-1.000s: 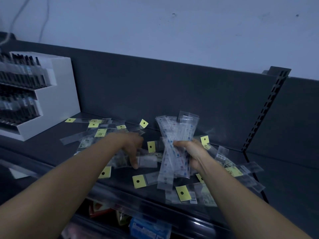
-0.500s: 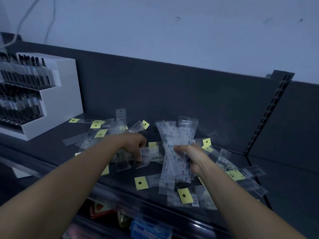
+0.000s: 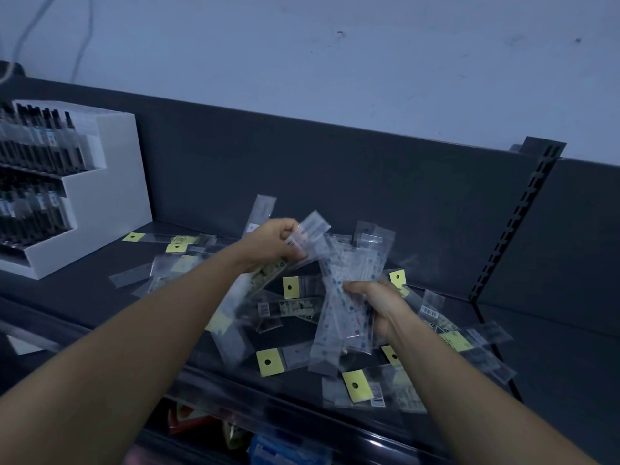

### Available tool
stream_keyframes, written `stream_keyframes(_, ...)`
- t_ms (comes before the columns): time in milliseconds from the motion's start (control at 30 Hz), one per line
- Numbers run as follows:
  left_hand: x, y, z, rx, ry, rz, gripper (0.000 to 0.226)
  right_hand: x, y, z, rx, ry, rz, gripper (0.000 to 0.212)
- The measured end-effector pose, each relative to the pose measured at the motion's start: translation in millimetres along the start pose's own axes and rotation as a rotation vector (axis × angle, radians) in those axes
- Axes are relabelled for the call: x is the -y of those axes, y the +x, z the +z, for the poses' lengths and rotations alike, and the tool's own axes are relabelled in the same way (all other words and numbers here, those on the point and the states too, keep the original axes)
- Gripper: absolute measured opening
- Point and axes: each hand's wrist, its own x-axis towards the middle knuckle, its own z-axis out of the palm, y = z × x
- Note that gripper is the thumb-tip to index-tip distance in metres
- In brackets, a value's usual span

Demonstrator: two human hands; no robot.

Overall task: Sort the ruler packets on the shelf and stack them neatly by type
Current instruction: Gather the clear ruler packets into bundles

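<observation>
Dark grey is the shelf [image 3: 84,297], and loose ruler packets [image 3: 288,307] lie all over it in a messy pile. The right hand [image 3: 379,307] grips a big bunch of clear packets [image 3: 345,297] held up over the pile, and the slippery plastic could slide out and fall into the mess. The left hand [image 3: 275,245] pinches a few packets [image 3: 310,236] right beside the bunch, so a wrong kind may get mixed in.
</observation>
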Motion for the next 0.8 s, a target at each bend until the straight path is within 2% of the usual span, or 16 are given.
stream_keyframes(167, -15.3, 10.4, 22.6, -0.108, -0.335, 0.016, 0.022, 2.5, 5.0, -2.1, -0.088, 0.05, -0.029, 0.042)
stream_keyframes(233, -14.3, 14.1, 32.1, -0.097, -0.376, 0.006, 0.018, 4.1, 5.9, -3.7, -0.123, 0.073, -0.044, 0.044)
stream_keyframes(333, -9.5, 15.1, 40.8, 0.016, -0.166, -0.047, 0.006, 5.5, 5.3, -8.0, -0.159, 0.093, -0.055, 0.043)
stream_keyframes(433, -3.1, 15.1, 43.3, 0.15, 0.022, -0.127, 0.018, 4.5, 4.8, -13.6, -0.181, 0.105, -0.06, 0.043)
stream_keyframes(533, 7.9, 14.3, 42.0, 0.255, 0.268, -0.147, 0.045, 3.9, 3.6, -15.6, -0.185, 0.118, -0.046, 0.042)
stream_keyframes(633, 16.8, 11.9, 41.5, 0.291, 0.484, -0.127, 0.036, 3.1, 1.7, -17.3, -0.189, 0.121, -0.039, 0.042)
stream_keyframes(800, 14.3, 12.3, 41.3, 0.233, 0.548, -0.101, 0.008, -0.1, 4.1, -22.3, -0.232, 0.154, -0.052, 0.036)
